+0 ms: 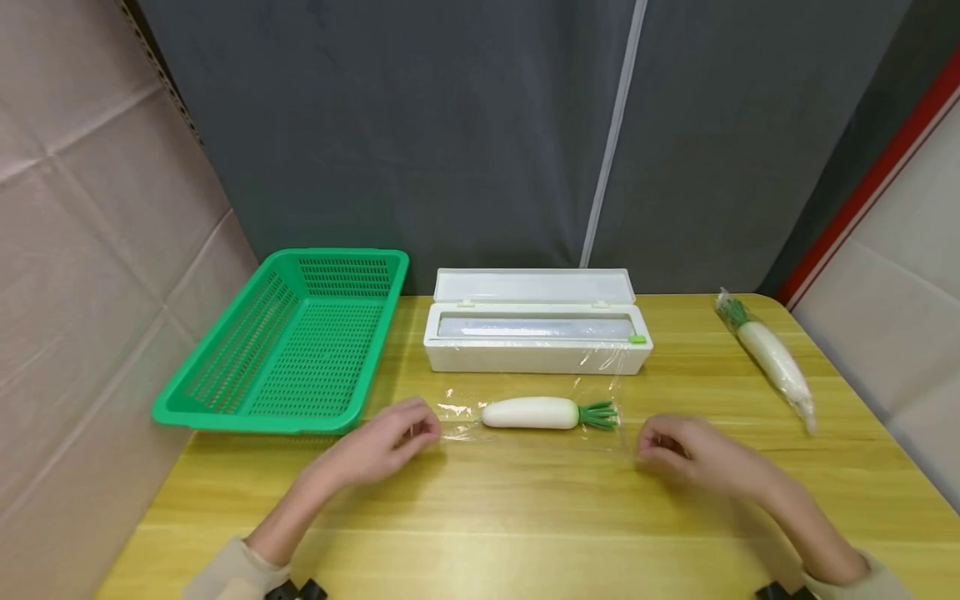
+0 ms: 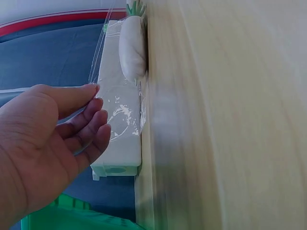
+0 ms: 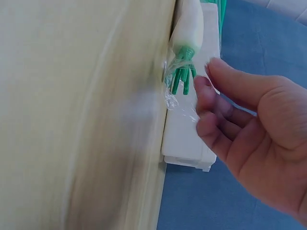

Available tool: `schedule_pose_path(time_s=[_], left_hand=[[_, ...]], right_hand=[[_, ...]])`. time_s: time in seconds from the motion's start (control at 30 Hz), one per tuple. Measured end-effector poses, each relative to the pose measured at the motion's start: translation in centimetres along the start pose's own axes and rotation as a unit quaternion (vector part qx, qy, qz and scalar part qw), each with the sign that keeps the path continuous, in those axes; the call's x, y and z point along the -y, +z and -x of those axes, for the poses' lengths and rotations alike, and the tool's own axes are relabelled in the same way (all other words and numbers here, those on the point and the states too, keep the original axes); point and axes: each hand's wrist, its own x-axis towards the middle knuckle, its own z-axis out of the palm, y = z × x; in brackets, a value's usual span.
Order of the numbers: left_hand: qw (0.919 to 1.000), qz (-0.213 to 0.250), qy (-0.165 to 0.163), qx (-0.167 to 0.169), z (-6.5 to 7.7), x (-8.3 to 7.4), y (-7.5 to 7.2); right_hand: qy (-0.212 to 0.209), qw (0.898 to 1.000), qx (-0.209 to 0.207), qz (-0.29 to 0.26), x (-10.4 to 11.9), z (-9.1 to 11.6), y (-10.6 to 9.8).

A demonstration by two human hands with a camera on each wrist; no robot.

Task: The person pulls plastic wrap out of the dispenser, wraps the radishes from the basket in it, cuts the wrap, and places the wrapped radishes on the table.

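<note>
A white toy radish (image 1: 528, 412) with green leaves lies on a sheet of clear cling film (image 1: 457, 415) on the wooden table (image 1: 487, 517), in front of the white film dispenser box (image 1: 536, 354). My left hand (image 1: 401, 435) is at the sheet's left near corner and pinches the film (image 2: 120, 115) between thumb and fingers. My right hand (image 1: 660, 446) is at the right near corner, with fingers curled on the crumpled film (image 3: 180, 103) next to the radish leaves (image 3: 182, 76). The sheet still runs up to the open box.
A green plastic basket (image 1: 300, 342) stands at the back left, beside the dispenser. A second radish (image 1: 772, 358), wrapped in film, lies near the table's right edge. Dark curtain and cardboard panels wall in the table.
</note>
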Motion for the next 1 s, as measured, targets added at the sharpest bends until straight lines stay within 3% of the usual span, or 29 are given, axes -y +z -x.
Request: schedule_pose_path(time_s=[0.27,0.5,0.77,1.0], left_hand=[[0.9971,0.010,0.004,-0.075,-1.0,-0.2,0.1],[0.9897,0.013,0.008,-0.142,-2.0,-0.2,0.3],[0.9838,0.023,-0.023,-0.176,-3.0,-0.3,0.3],[0.9799,0.034,-0.047,-0.191,-3.8,-0.3,0.4]], right_hand=[[0.035,0.996,-0.076,0.044,0.5,-0.8,-0.1],[0.021,0.987,-0.147,0.060,0.5,-1.6,0.0],[0.061,0.983,-0.166,0.055,0.4,-2.4,-0.2],[0.108,0.976,-0.187,0.011,0.1,-2.9,-0.1]])
